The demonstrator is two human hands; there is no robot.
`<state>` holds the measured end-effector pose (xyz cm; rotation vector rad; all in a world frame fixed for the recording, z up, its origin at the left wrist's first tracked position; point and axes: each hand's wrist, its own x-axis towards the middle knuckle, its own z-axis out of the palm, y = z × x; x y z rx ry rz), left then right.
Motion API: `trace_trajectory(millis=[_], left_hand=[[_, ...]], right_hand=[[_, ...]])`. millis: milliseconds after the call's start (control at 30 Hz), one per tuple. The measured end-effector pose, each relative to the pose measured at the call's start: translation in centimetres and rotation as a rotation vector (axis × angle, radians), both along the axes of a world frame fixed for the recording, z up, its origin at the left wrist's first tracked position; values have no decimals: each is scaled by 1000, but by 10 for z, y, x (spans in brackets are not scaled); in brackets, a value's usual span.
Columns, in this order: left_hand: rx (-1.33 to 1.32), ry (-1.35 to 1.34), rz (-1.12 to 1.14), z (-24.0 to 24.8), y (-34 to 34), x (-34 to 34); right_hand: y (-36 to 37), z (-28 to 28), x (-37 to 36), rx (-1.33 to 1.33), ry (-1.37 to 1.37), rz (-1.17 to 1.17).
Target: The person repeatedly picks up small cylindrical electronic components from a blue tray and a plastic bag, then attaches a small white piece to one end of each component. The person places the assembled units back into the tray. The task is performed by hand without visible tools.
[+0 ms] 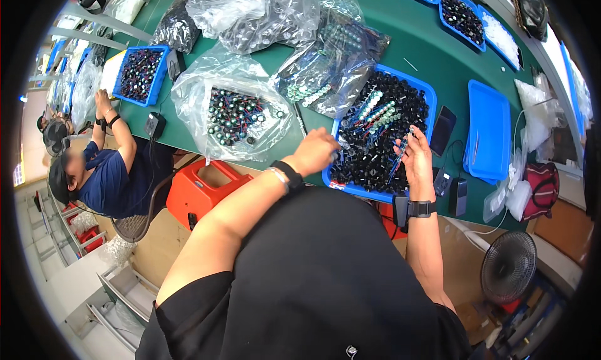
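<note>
A blue tray full of small black round parts lies before me on the green table. On those parts rest several rows of small pale-green round pieces with coloured wires. My left hand is at the tray's left edge, fingers closed; what they pinch is too small to make out. Over the tray's right side, my right hand is raised with curled fingers, holding a small part with thin blue and red wires that hang down toward the black parts.
An opened clear bag of wired round parts lies left of the tray, with more filled bags behind. A phone and stacked blue trays are to the right. A person works farther left, near a red stool.
</note>
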<state>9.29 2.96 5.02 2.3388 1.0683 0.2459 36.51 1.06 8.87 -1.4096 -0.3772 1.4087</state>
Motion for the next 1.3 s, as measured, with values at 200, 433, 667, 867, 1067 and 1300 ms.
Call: trace_trajectory(millis=[200,433,667,867,1067,1300], left_hand=[[128,240,-94,-20,-11,25],[-755,-351,417,3,9,14],[-1059,-752,482,68,25,12],[-983,-677,416,93,13,21],[-932,-733,413,90,13,21],[-907,-664,360,99,14,18]], right_hand=[[-6,16,-5,-2,-4,137],[-7,19,-12,7,-72,320],[-4,38,-34,129,-81,416],[-4,56,-52,173,-131,600],[-2,60,-56,166,-119,638],[3,68,-56,173,-187,670]])
